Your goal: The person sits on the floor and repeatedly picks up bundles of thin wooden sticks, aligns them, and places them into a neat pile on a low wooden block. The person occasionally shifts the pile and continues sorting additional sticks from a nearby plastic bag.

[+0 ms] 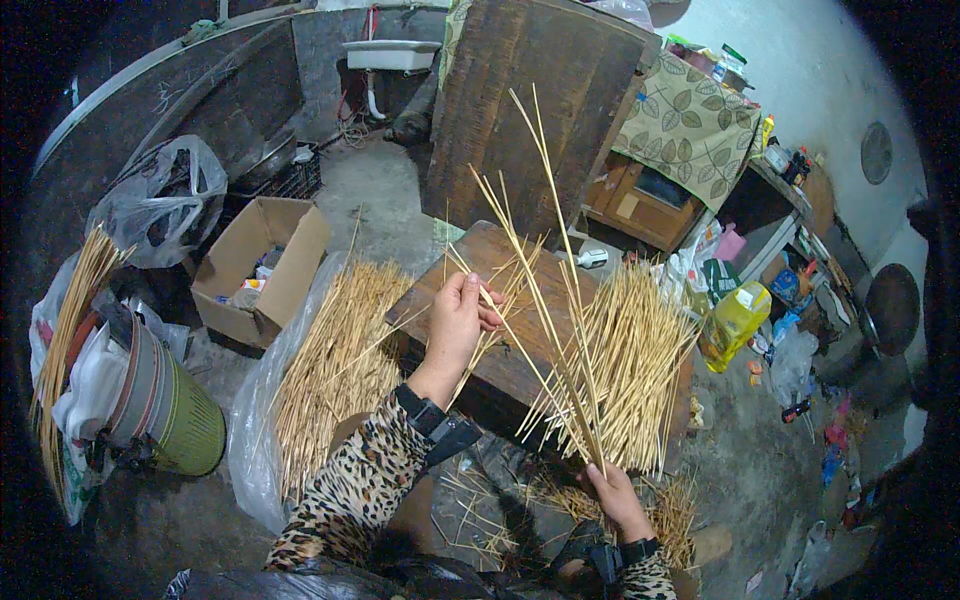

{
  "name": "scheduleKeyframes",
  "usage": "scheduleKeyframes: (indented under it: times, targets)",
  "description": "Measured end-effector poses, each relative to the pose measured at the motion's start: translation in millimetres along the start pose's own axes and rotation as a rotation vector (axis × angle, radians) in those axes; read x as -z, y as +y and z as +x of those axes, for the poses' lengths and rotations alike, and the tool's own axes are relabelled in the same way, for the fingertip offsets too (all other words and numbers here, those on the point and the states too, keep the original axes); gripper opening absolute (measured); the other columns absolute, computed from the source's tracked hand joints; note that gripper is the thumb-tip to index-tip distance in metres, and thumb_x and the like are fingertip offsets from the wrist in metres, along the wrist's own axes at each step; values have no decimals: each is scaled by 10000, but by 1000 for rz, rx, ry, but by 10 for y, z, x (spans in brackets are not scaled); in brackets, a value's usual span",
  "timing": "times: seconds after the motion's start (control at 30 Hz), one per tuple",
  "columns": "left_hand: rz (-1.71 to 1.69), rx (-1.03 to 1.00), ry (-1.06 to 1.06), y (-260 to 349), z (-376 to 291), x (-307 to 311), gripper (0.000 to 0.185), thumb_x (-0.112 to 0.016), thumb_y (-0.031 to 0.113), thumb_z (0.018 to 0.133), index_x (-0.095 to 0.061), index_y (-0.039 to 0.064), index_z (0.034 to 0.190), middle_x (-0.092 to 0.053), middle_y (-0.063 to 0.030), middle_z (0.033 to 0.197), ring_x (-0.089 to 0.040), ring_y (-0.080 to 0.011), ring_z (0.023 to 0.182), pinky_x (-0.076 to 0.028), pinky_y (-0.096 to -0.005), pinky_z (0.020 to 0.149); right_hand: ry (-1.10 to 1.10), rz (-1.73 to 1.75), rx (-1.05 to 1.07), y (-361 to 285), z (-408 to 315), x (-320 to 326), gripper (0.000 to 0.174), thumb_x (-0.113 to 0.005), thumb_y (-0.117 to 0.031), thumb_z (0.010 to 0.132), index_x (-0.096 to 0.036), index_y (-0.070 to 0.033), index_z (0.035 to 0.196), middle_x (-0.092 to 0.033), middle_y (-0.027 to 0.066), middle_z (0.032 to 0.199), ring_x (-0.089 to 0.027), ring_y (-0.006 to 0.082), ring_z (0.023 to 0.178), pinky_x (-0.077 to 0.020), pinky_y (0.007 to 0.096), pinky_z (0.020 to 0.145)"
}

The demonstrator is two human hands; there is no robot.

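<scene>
My right hand [616, 496] grips a small bunch of dry straw stalks [551, 330] by their lower ends. The stalks fan out upward over the low wooden table [480, 259]. My left hand [459, 311] is raised above the table, with a stalk pinched between thumb and fingers; its lower part slants towards the bunch. A thick pile of pale stalks [637, 360] lies on the table's right side, and a few loose ones lie crosswise near my left hand. To the left of the table, more stalks [341, 360] rest on a clear plastic sheet [255, 450].
An open cardboard box [259, 262] stands at the left. Beside it are stacked plastic baskets [184, 420] and a tied straw bundle [79, 322]. A large wooden cabinet [532, 112] rises behind the table. Straw scraps [472, 517] litter the floor, and a yellow plastic bag [735, 326] sits at the right.
</scene>
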State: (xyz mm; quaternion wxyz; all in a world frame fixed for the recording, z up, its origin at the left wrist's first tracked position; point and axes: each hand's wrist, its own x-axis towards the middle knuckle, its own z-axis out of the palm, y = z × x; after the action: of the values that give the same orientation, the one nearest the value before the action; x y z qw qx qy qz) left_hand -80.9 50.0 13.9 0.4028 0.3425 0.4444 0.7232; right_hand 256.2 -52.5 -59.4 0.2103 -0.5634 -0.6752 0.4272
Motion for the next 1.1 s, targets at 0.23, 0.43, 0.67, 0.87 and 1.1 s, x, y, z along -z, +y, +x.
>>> scheduleKeyframes:
  times: [0.23, 0.43, 0.67, 0.87, 1.1]
  targets:
    - [975, -607, 179, 135, -2, 63, 178, -525, 155, 890, -507, 20, 776, -551, -129, 731, -603, -281, 618, -469, -376, 532, -27, -22, -83, -25, -33, 52, 347, -540, -276, 936, -578, 20, 1113, -656, 128, 923, -589, 171, 851, -460, 315, 792]
    - [949, -808, 71, 135, -125, -36, 94, -580, 135, 834, -571, 42, 836, -562, -145, 827, -563, -365, 714, -470, -439, 626, 34, 2, 39, -124, -112, 47, 321, -544, -266, 935, -584, 26, 1060, -633, 101, 837, -558, 149, 794, -458, 310, 742]
    - [612, -505, -769, -120, -574, -428, 108, -566, 131, 878, -558, 25, 857, -601, -127, 871, -600, -244, 680, -487, -370, 612, 58, 97, -30, 41, -40, 2, 291, -557, -243, 925, -580, 29, 1025, -607, 84, 768, -532, 150, 728, -455, 323, 698]
    - [-96, -115, -41, 83, 0, -52, 93, -499, 103, 942, -421, 80, 988, -592, -71, 808, -541, -100, 558, -471, -230, 506, 138, -154, 83, -140, -129, 34, 198, -588, -200, 884, -584, -16, 957, -578, 218, 773, -574, 361, 688, -450, 377, 627]
    - [275, -299, 222, 76, 180, 221, 213, -595, 224, 909, -480, 46, 891, -509, -12, 627, -476, -86, 464, -384, -235, 399, 188, -389, 196, -346, -181, 46, 126, -600, -91, 827, -534, -12, 901, -545, 243, 758, -521, 454, 751, -425, 423, 604]
